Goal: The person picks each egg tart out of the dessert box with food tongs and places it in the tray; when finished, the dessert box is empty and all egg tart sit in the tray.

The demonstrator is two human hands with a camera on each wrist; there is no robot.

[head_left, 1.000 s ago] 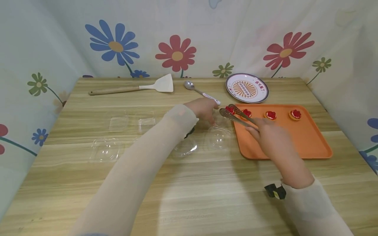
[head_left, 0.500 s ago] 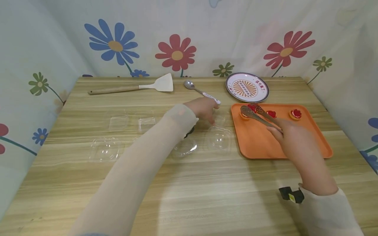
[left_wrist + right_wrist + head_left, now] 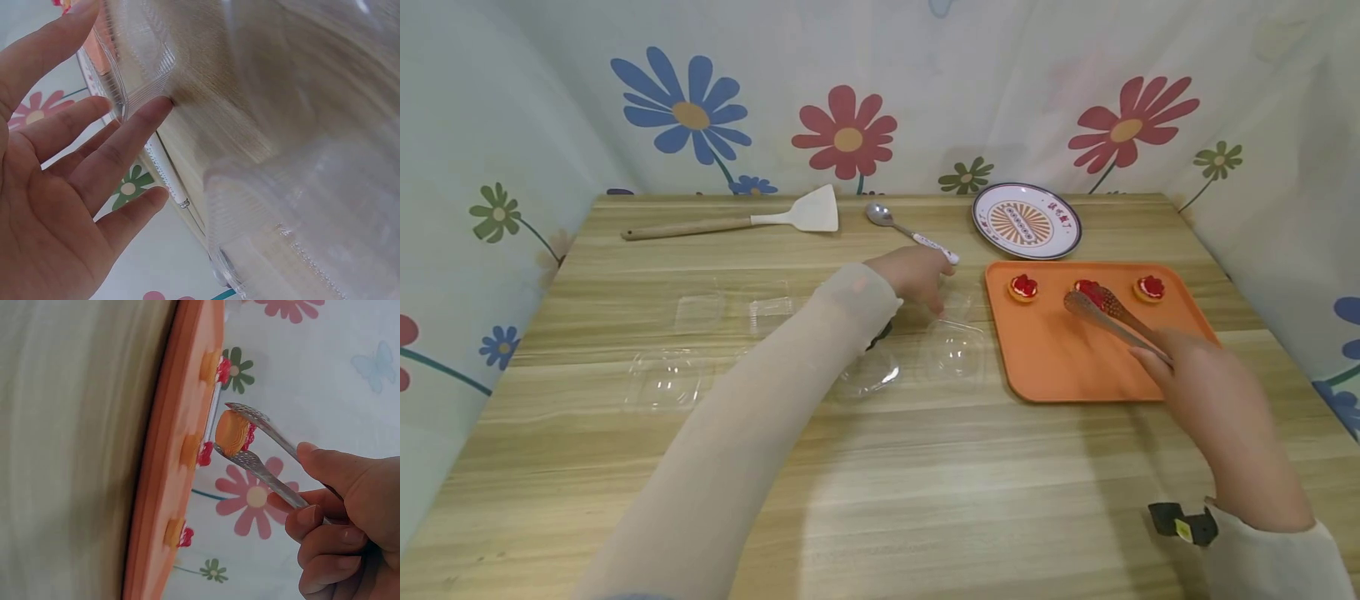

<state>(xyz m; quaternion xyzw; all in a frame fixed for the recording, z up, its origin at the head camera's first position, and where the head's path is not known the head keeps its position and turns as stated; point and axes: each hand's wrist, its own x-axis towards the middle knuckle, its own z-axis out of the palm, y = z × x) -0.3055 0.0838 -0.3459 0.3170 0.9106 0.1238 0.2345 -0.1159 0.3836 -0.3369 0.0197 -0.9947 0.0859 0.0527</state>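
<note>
My right hand (image 3: 1221,408) grips metal tongs (image 3: 1116,327), their perforated tips pinching a small tart (image 3: 231,432) with red fruit on top. The held tart hangs above the orange tray (image 3: 1060,367). On that tray sit a left tart (image 3: 1023,288) and a right tart (image 3: 1150,288); a middle tart (image 3: 189,450) shows in the right wrist view but is largely covered by the tongs from the head. My left hand (image 3: 916,277), fingers spread, is at a clear plastic container (image 3: 957,354) left of the tray. In the left wrist view one fingertip touches its ribbed edge.
Several other clear containers, such as one at the left (image 3: 666,379), lie across the wooden table (image 3: 887,500). Along the back are a white spatula (image 3: 816,211), a spoon (image 3: 880,215) and a patterned plate (image 3: 1026,221). Flowered curtains surround the table.
My right hand has carried the tongs and the pinched tart rightward, from beside the tray's left edge to over its middle. The left hand has stayed in place.
</note>
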